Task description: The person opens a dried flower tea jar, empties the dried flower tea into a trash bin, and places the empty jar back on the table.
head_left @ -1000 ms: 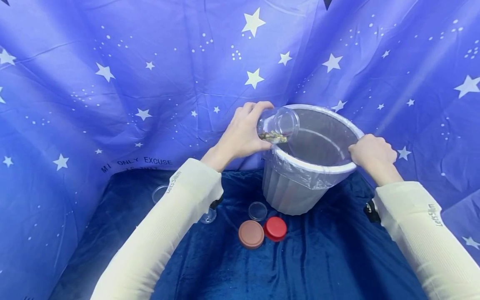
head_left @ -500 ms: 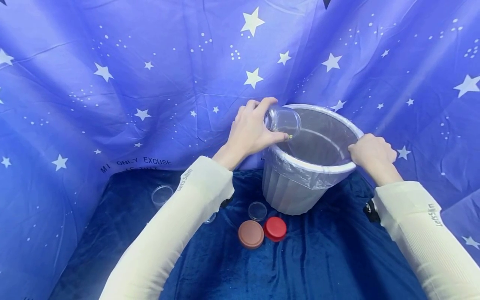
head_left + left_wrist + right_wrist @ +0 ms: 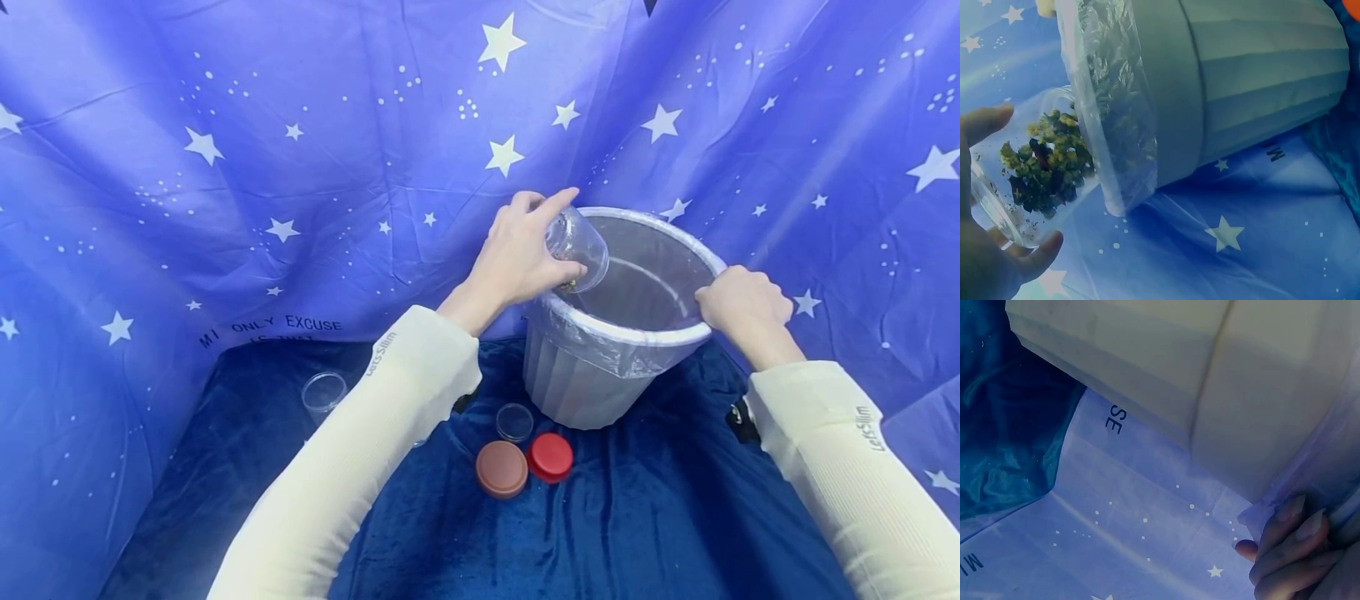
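Note:
My left hand [image 3: 517,254] grips a clear jar [image 3: 588,246], tipped so that its mouth leans over the left rim of a grey trash bin [image 3: 592,383]. In the left wrist view, dried yellow-green flower buds [image 3: 1050,159] with dark bits lie along the jar's side toward its mouth, and the fingers and thumb span its base end. My right hand [image 3: 746,304] holds the bin's right rim, its fingers curled over the edge and the plastic liner [image 3: 641,358]. The right wrist view shows those fingertips below the rim, against the bin's outside.
On the dark blue cloth [image 3: 637,517] lie a brown lid [image 3: 502,469], a red lid [image 3: 551,457] and a clear round lid [image 3: 514,422]. Another clear jar [image 3: 322,393] stands left of my left sleeve, which partly covers it. A starry blue curtain [image 3: 337,167] hangs behind.
The left hand has moved right and tipped the jar further, mouth down over the bin. The buds have slid toward the mouth. My right hand stays on the rim.

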`<act>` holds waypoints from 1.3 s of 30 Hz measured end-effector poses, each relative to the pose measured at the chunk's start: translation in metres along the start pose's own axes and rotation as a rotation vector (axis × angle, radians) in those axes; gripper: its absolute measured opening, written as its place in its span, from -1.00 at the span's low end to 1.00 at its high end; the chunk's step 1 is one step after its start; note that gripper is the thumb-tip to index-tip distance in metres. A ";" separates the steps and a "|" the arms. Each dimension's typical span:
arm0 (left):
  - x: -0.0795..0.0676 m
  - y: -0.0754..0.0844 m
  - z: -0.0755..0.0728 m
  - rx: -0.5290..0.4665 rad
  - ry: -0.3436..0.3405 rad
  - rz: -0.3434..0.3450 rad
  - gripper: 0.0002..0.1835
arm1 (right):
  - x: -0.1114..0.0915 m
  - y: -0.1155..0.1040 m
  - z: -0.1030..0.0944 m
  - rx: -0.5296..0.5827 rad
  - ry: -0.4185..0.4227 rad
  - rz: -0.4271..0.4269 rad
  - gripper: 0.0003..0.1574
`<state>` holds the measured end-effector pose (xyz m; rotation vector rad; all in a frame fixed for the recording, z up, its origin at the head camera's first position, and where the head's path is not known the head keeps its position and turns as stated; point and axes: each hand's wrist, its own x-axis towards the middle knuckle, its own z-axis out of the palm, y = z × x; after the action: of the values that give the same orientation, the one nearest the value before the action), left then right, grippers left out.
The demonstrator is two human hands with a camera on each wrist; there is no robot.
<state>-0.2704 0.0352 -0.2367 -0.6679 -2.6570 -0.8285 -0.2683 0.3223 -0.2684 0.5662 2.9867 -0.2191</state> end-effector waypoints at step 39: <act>-0.002 0.002 -0.003 0.169 -0.154 0.180 -0.09 | -0.002 0.000 -0.001 -0.006 -0.017 0.003 -0.16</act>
<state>-0.2674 0.0342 -0.2347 -0.9430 -2.7107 -0.5159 -0.2663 0.3216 -0.2673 0.5658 2.9684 -0.2141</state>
